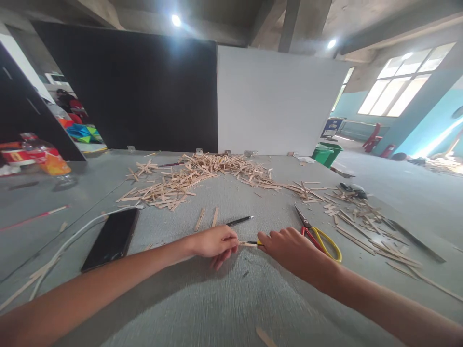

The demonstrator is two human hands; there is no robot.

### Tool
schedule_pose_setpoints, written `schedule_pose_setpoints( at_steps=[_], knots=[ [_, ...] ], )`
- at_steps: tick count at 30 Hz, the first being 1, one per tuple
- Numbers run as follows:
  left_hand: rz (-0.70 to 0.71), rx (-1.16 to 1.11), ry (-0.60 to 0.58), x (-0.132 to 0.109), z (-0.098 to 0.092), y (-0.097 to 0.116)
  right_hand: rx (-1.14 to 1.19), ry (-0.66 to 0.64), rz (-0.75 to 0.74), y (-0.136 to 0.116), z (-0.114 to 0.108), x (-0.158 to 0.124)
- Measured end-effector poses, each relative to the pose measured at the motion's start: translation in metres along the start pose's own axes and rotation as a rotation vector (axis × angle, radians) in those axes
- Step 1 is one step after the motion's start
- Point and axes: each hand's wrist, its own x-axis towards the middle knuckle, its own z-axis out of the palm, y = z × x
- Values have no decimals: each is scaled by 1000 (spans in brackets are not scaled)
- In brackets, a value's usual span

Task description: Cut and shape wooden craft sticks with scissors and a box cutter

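Between the thumb and fingers of my left hand (215,243) is the end of a short flat wooden stick (246,245). My right hand (287,246) is closed around a slim tool with a yellow handle (259,243); its dark front end meets the stick, and most of it is hidden in my fingers. Just beyond my left hand lie a black pen (239,221) and two short wooden sticks, one at left (199,220) and one at right (215,217). Scissors with red and yellow handles (327,243) lie partly behind my right hand, blades slightly apart.
A heap of wooden sticks (213,168) spreads along the back, with more sticks and strips (365,226) at right beside a long blade-like strip (415,241). A phone (111,239) with a white cable (68,243) lies left. A bottle (50,159) stands farther left.
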Motion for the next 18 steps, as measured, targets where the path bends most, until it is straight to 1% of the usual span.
schedule_pose_setpoints(
  at_steps=[2,5,7,9,11,13,16,18],
  knots=[
    [63,10,86,-6,-3,13,38,47,78,0,-7,-4],
    [172,-11,249,-21,-9,37,143,97,178,3,-18,-10],
    [236,-27,336,-33,-12,53,290,131,234,6,-29,-15],
    [289,-39,409,-44,-9,66,554,171,328,7,-41,-19],
    [332,-63,468,-52,-1,74,788,186,390,5,-51,-22],
    [402,-123,531,-57,11,78,942,176,424,1,-58,-25],
    [414,-64,576,-63,31,80,1076,140,467,-8,-60,-29],
    [425,-32,574,-66,40,81,1126,131,427,-13,-58,-31]
  ],
)
